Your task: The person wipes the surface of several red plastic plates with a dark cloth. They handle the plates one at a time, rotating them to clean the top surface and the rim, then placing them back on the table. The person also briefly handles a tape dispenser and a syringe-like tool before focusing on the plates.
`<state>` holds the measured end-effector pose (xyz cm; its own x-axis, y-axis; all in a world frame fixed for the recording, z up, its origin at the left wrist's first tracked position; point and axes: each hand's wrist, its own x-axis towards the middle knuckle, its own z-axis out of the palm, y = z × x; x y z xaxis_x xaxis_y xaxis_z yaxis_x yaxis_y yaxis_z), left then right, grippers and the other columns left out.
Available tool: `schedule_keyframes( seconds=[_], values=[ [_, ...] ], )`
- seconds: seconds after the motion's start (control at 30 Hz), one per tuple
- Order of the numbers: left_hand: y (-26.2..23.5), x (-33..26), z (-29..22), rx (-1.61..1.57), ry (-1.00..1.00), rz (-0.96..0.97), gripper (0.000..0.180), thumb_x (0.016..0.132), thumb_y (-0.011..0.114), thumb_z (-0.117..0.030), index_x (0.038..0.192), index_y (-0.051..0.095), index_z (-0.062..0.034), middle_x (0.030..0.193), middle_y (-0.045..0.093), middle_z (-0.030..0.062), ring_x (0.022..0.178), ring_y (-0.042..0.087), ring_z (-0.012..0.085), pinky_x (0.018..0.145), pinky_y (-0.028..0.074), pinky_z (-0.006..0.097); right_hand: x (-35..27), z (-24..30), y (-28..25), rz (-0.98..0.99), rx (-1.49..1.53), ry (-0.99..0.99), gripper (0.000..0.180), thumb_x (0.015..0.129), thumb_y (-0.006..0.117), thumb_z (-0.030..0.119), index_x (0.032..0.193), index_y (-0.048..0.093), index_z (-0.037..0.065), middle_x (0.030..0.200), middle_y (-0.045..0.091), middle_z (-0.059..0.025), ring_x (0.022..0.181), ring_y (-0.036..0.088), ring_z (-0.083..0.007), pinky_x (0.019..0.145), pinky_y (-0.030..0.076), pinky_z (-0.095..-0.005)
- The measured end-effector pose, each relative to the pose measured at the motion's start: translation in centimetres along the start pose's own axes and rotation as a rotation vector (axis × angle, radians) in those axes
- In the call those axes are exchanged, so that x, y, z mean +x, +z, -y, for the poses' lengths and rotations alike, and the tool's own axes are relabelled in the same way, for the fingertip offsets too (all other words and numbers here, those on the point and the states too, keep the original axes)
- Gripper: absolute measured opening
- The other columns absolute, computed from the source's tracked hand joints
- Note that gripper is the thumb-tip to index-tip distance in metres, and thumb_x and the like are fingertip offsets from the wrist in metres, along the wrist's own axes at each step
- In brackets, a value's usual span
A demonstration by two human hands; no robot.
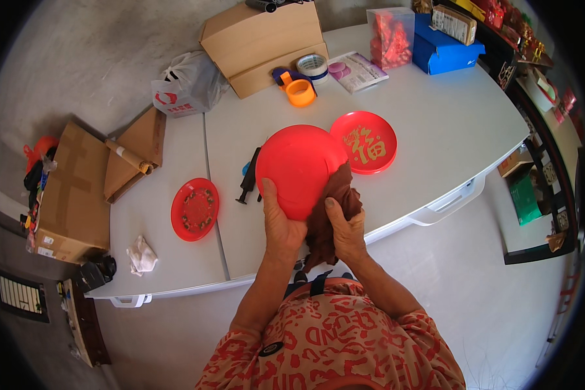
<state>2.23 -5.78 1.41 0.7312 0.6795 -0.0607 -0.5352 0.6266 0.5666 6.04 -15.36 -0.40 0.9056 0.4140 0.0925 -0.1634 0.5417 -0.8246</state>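
Note:
My left hand grips a round red plastic plate by its near edge, thumb laid on the side that faces me. That side looks plain, without a printed pattern. In my right hand is a bunched brown cloth, pressed against the plate's right edge. The plate is held up over the front of the white table. Behind it to the right lies another red plate with a gold design. Farther left, a smaller red plate has a patterned middle.
A black hand pump lies just left of the held plate. Behind are an orange tape dispenser, a tape roll, a cardboard box, a grey plastic bag and a blue box. A crumpled white cloth sits front left.

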Motion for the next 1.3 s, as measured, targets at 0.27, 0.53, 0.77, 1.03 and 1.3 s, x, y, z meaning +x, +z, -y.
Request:
schedule_keyframes(
  seconds=[0.27, 0.53, 0.77, 1.03, 1.3],
  values=[
    [0.8, -0.5, -1.9, 0.286, 0.057, -0.053, 0.060, 0.093, 0.057, -0.038, 0.142, 0.034, -0.0124, 0.124, 0.051, 0.0042, 0.113, 0.049, 0.0188, 0.095, 0.042, 0.037, 2.1, -0.5, -1.3, 0.400, -0.668, -0.679, 0.027, 0.077, 0.074, 0.005, 0.102, 0.064, 0.002, 0.091, 0.062, -0.0096, 0.078, 0.063, -0.0205, 0.060, 0.053, -0.0316],
    [-1.3, -0.3, -5.2, 0.137, -0.130, 0.046, 0.039, 0.088, 0.051, -0.026, 0.121, 0.053, -0.0052, 0.115, 0.060, 0.0091, 0.105, 0.057, 0.0246, 0.089, 0.047, 0.041, 2.7, -1.2, -0.8, 0.609, -1.022, -0.982, 0.034, 0.053, 0.072, 0.008, 0.084, 0.062, 0.002, 0.082, 0.048, -0.0046, 0.067, 0.052, -0.0217, 0.051, 0.045, -0.0351],
    [-1.9, 0.0, -5.8, 0.309, 0.028, -0.057, 0.042, 0.083, 0.045, -0.010, 0.124, 0.048, 0.0015, 0.118, 0.058, 0.0175, 0.104, 0.060, 0.0291, 0.085, 0.053, 0.043, 2.7, -1.0, -0.4, 0.697, -1.150, -0.932, 0.031, 0.063, 0.068, 0.011, 0.093, 0.063, 0.002, 0.088, 0.051, -0.0056, 0.075, 0.054, -0.0221, 0.058, 0.048, -0.0338],
    [-2.6, 0.7, -6.7, 0.369, 0.079, -0.042, 0.041, 0.085, 0.040, -0.004, 0.125, 0.046, 0.0035, 0.117, 0.058, 0.0143, 0.099, 0.062, 0.0217, 0.083, 0.054, 0.033, 4.0, 1.1, 0.5, 0.108, -0.866, -0.311, 0.035, 0.086, 0.064, 0.014, 0.120, 0.055, 0.011, 0.111, 0.060, -0.0163, 0.094, 0.064, -0.0327, 0.074, 0.054, -0.0398],
    [-2.2, 0.5, -6.2, 0.366, 0.068, 0.091, 0.032, 0.092, 0.043, -0.013, 0.120, 0.050, 0.0007, 0.113, 0.060, 0.0120, 0.100, 0.063, 0.0192, 0.084, 0.054, 0.032, 2.9, -1.3, 3.1, 0.219, -1.496, -0.692, 0.045, 0.082, 0.067, 0.020, 0.122, 0.056, 0.004, 0.128, 0.043, -0.0195, 0.098, 0.052, -0.0380, 0.082, 0.050, -0.0457]
  ],
)
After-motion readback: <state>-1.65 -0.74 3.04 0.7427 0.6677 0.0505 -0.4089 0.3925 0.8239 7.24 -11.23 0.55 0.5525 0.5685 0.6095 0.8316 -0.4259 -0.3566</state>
